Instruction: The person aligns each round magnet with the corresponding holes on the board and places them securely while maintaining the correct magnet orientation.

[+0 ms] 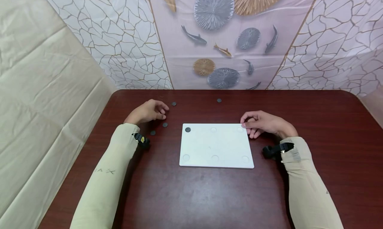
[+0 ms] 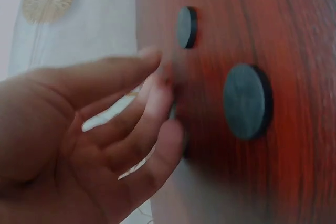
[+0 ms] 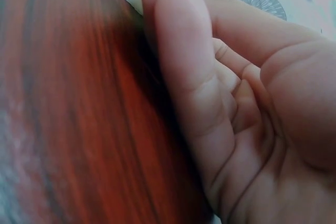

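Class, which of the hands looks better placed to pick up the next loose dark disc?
Probably the left hand: loose dark discs lie close beside it, while the right hand is at the far right corner of the white board.

Right-hand fingers [image 1: 252, 124] hide one corner of the white board [image 1: 215, 141].

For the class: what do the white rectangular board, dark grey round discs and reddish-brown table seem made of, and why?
White rectangular board: probably plastic or coated wood; smooth, evenly coloured, with round recesses. Dark grey round discs: perhaps rubber, plastic or magnetic ceramic; dull, faintly mottled faces. Reddish-brown table: wood or perhaps wood-look laminate; streaky grain, glossy where light reflects.
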`<state>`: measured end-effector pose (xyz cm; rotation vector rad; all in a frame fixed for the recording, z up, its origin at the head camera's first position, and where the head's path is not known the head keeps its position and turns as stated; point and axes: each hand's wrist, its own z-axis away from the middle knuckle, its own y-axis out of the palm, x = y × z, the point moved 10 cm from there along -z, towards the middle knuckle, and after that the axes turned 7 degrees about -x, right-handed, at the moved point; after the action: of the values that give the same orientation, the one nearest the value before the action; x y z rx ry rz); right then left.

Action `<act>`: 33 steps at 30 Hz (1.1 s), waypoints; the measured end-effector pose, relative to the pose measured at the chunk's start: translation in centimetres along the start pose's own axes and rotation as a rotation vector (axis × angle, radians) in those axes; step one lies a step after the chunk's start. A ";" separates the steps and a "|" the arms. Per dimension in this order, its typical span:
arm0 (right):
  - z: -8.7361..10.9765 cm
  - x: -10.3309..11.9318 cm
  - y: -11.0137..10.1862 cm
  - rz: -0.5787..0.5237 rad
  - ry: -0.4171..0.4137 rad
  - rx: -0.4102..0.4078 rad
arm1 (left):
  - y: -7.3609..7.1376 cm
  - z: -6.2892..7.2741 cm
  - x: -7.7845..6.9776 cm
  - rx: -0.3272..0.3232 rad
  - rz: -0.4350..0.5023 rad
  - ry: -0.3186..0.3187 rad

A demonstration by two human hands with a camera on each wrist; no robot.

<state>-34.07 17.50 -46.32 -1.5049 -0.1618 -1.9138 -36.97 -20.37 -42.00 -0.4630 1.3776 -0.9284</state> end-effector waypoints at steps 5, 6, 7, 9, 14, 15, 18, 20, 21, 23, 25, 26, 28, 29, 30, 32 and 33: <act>0.0 0.0 -0.2 0.003 -0.003 0.002 | 0.9 0.8 -0.4 0.122 -0.027 0.101; 0.0 0.0 -0.2 0.000 -0.001 0.000 | 1.0 0.9 -0.5 0.141 -0.036 0.119; 0.0 -0.1 -0.2 -0.005 0.000 0.000 | 1.1 1.0 -0.5 0.158 -0.041 0.129; 0.0 -0.1 -0.2 -0.014 0.001 0.001 | 1.4 1.3 -0.5 0.184 -0.051 0.137; 0.0 -0.2 -0.1 -0.024 0.004 0.005 | 1.7 1.8 -0.5 0.195 -0.090 0.139; 0.0 -0.1 -0.1 -0.023 0.003 0.004 | 1.8 1.9 -0.5 0.190 -0.098 0.143; 0.0 -0.1 -0.1 -0.020 0.002 -0.001 | 1.7 1.9 -0.9 0.166 -0.117 0.152; 0.1 0.0 -0.2 -0.021 0.002 -0.004 | 1.6 1.9 -1.1 0.152 -0.126 0.153; 0.1 0.0 -0.2 -0.023 0.002 -0.005 | 1.6 1.9 -1.2 0.148 -0.130 0.152; 0.1 0.0 -0.2 -0.024 0.002 -0.007 | 1.6 1.9 -1.5 0.143 -0.140 0.149; 0.1 0.0 -0.2 -0.025 0.001 -0.007 | 1.6 2.0 -1.6 0.144 -0.150 0.140; 0.1 0.0 -0.2 -0.028 0.000 -0.005 | 1.7 2.0 -1.6 0.148 -0.155 0.136; 0.1 0.0 -0.2 -0.028 -0.001 -0.005 | 1.9 2.1 -1.7 0.158 -0.170 0.136; 0.1 0.0 -0.2 -0.029 0.001 -0.005 | 2.1 2.1 -1.7 0.166 -0.177 0.137; 0.1 0.0 -0.1 -0.031 0.004 -0.004 | 2.2 2.2 -1.8 0.172 -0.189 0.138; 0.2 0.0 -0.1 -0.031 0.005 -0.003 | 2.5 2.3 -1.8 0.182 -0.220 0.148; 0.2 0.0 -0.1 -0.029 0.007 -0.004 | 2.5 2.3 -1.9 0.181 -0.239 0.151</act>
<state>-33.93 17.66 -46.26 -1.5062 -0.1779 -1.9433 -33.90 -17.98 -42.35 -0.4324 1.3771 -1.2944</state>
